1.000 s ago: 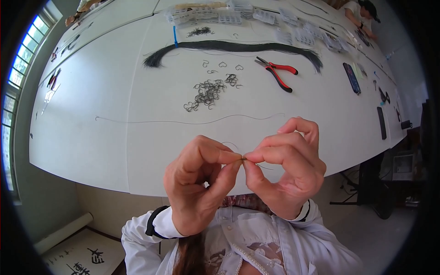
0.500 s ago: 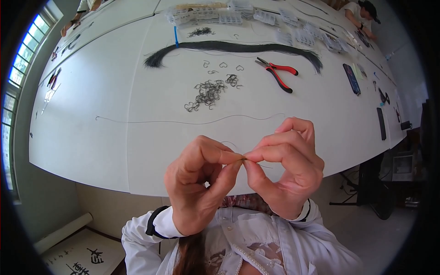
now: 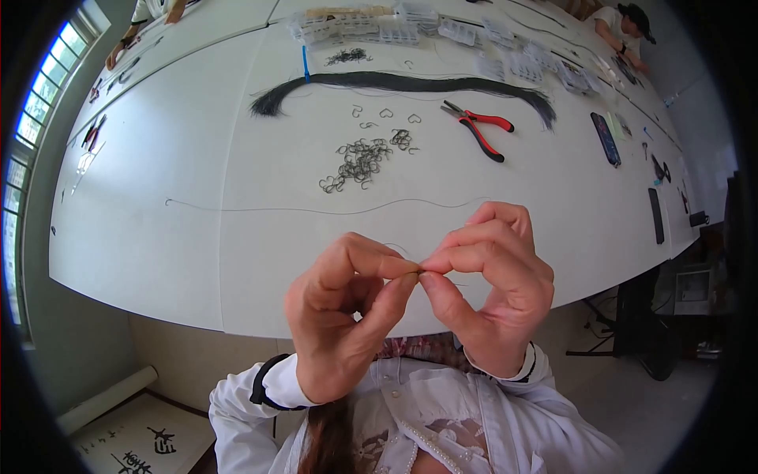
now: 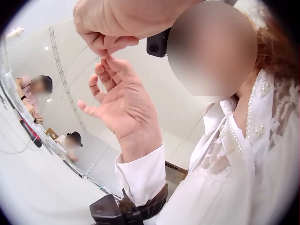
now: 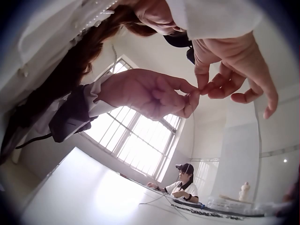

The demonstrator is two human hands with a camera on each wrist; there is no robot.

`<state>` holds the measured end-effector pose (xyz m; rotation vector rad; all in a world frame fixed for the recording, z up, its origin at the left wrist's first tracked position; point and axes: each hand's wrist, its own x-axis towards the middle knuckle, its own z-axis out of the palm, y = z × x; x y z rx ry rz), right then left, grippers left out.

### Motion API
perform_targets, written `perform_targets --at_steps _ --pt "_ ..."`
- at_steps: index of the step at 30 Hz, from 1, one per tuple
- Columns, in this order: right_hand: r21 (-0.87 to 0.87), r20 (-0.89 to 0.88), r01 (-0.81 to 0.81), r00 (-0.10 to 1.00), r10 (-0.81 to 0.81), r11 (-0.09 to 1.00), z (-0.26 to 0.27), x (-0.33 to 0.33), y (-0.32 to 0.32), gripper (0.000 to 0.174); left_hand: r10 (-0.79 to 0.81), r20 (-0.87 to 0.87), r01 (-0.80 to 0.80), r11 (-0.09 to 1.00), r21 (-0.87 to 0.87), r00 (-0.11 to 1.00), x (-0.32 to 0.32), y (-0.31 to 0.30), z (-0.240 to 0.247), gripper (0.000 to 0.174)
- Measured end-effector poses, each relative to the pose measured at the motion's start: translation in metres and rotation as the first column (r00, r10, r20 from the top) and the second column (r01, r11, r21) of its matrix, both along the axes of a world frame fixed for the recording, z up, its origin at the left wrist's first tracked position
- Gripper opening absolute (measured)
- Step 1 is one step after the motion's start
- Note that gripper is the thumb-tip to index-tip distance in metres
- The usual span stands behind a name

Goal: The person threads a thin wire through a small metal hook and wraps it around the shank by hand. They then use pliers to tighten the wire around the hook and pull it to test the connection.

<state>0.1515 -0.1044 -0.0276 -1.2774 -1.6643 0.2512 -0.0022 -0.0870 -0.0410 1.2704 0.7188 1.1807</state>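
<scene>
In the head view my left hand (image 3: 339, 308) and right hand (image 3: 499, 284) meet fingertip to fingertip over the table's near edge. Each pinches a thin dark strand (image 3: 399, 248) between thumb and index finger. A fine loop of it arcs above the left fingertips, and a short end shows under the right index finger. The fingertips hide the piece between them. The right hand's other fingers are bent and raised, as the left wrist view shows of the right hand (image 4: 129, 103). Beyond the hands lies a long thin line (image 3: 347, 212) with a small hook (image 3: 168, 203) at its left end.
A heap of small dark hooks (image 3: 359, 162) lies mid-table, near red-handled pliers (image 3: 478, 130). Behind them stretches a black bundle of strands (image 3: 410, 80) with a blue tie (image 3: 305, 63). Clear plastic boxes (image 3: 399, 31) stand farther back; a phone (image 3: 606, 139) lies right.
My right hand has shifted slightly left and turned a little. Less of the strand's end shows beside its fingers. The left hand keeps its pinch almost in place.
</scene>
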Motion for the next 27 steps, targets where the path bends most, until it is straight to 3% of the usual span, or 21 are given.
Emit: perform_targets --at_steps 5,11,13,14,16,17,19,23,25,27 --pt "-0.018 -0.027 0.005 1.000 -0.005 1.000 0.001 0.001 -0.001 0.015 -0.074 0.046 0.081 0.979 -0.189 0.996 -0.002 0.001 0.007 0.005" --pt "-0.083 -0.049 -0.081 0.996 0.077 0.993 -0.003 0.004 0.000 0.016 -0.041 0.058 0.052 0.978 -0.202 0.997 -0.001 0.006 0.005 0.004" --pt "-0.182 -0.394 -0.215 0.910 0.129 0.959 -0.009 0.000 0.000 0.030 -0.013 0.071 0.027 0.979 -0.201 0.997 0.002 0.007 0.005 0.005" --pt "-0.183 -0.392 -0.219 0.910 0.133 0.958 -0.013 -0.003 0.000 0.030 0.009 0.082 0.008 0.979 -0.202 0.997 0.002 0.007 0.005 0.005" --pt "-0.178 -0.798 -0.498 0.577 0.171 0.849 -0.018 -0.009 0.000 0.042 0.012 0.072 0.004 0.978 -0.210 0.997 0.002 0.008 0.005 0.005" --pt "-0.179 -0.798 -0.497 0.579 0.170 0.849 -0.018 -0.011 0.000 0.042 0.011 0.059 0.002 0.976 -0.218 0.998 0.002 0.009 0.005 0.005" --pt "-0.208 -0.882 -0.606 0.456 0.121 0.768 -0.017 -0.012 -0.001 0.038 0.020 0.081 -0.002 0.977 -0.214 0.996 0.004 0.009 0.005 0.005" --pt "-0.204 -0.906 -0.617 0.413 0.092 0.760 -0.024 -0.010 -0.004 0.030 0.045 0.162 -0.012 0.979 -0.202 0.986 0.005 0.008 0.003 0.004" --pt "-0.154 -0.961 -0.684 0.272 0.053 0.713 -0.023 -0.010 -0.005 0.025 0.035 0.198 0.008 0.977 -0.213 0.980 0.004 0.008 0.007 0.004" --pt "-0.208 -0.959 -0.671 0.284 -0.012 0.711 -0.020 -0.011 -0.005 0.022 0.023 0.235 0.031 0.974 -0.224 0.972 0.004 0.008 0.008 0.004"
